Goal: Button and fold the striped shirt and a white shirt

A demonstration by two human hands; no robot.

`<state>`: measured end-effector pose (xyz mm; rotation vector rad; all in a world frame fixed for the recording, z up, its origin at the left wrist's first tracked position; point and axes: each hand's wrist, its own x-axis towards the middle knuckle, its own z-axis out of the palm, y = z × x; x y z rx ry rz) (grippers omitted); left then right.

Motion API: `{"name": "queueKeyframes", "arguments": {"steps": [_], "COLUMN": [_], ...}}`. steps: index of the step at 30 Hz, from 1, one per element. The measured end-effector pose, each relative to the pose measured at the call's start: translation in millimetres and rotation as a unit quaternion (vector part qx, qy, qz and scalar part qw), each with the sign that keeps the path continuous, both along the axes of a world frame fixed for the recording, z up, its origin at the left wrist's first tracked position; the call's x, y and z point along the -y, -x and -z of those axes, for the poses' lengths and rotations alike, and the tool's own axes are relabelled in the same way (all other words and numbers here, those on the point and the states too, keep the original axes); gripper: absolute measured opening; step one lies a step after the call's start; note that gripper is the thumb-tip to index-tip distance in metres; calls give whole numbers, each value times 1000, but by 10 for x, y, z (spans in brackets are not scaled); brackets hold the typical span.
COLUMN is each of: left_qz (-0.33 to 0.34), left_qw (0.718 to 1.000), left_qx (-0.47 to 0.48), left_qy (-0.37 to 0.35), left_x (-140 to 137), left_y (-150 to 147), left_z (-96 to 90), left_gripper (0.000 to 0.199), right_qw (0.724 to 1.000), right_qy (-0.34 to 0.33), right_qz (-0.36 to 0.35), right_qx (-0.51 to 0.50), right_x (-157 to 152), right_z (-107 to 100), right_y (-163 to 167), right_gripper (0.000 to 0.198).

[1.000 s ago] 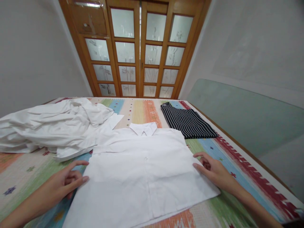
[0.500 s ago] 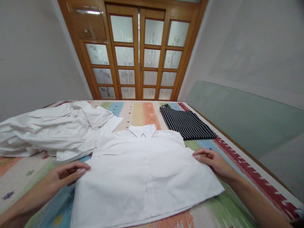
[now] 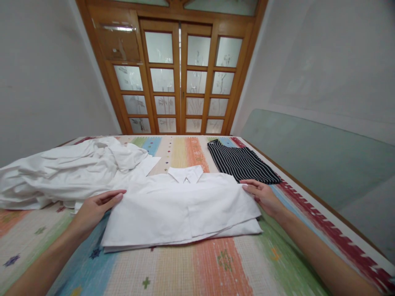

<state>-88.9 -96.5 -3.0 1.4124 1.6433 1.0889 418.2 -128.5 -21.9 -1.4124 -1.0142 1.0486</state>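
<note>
A white collared shirt (image 3: pixel 182 211) lies in front of me, its collar pointing away and its lower part lifted at both sides. My left hand (image 3: pixel 100 205) pinches the shirt's left edge between thumb and fingers. On the opposite edge, my right hand (image 3: pixel 262 196) grips the cloth the same way. The fabric between the hands is drawn up close below the collar, and its lower hem hangs over the bedspread. Part of the shirt beneath this raised layer is hidden.
A crumpled white garment (image 3: pixel 77 172) lies at the left, against the shirt. At the back right sits a folded black-and-white striped garment (image 3: pixel 242 162). Everything rests on a colourful striped bedspread (image 3: pixel 173 273). A pale green panel (image 3: pixel 308 152) runs along the right; wooden glazed doors (image 3: pixel 180 78) stand behind.
Both hands have moved away from me and up, carrying the shirt's lower part toward the collar. The hem has drawn back, uncovering more bedspread in front. The other garments have stayed put.
</note>
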Motion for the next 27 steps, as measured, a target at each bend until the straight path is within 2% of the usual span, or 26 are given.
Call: {"name": "queueKeyframes", "arguments": {"steps": [3, 7, 10, 14, 19, 23, 27], "left_qz": [31, 103, 131, 107, 21, -15, 1], "left_qw": [997, 980, 973, 983, 996, 985, 961], "left_qx": [-62, -164, -184, -144, -86, -173, -274], "left_qy": [16, 41, 41, 45, 12, -21, -28], "left_x": [-17, 24, 43, 24, -98, -261, -356], "left_y": [-24, -11, 16, -31, -182, -195, -140], "left_z": [-19, -43, -77, -138, -161, -89, -17], "left_gripper": [62, 77, 79, 79, 77, 74, 71], "right_qw": [1000, 996, 993, 996, 996, 984, 951], "right_qy": [4, 34, 39, 26, -19, -64, -93], "right_qz": [-20, -69, -94, -67, -34, -33, -7], "right_qx": [9, 43, 59, 45, 84, 162, 294], "right_x": [-54, -64, -59, -109, -246, -355, -424], "right_z": [7, 29, 38, 37, 55, 105, 188], "right_y": [5, -43, -81, -75, -24, -9, -45], "right_gripper": [47, 45, 37, 31, 39, 40, 37]}}
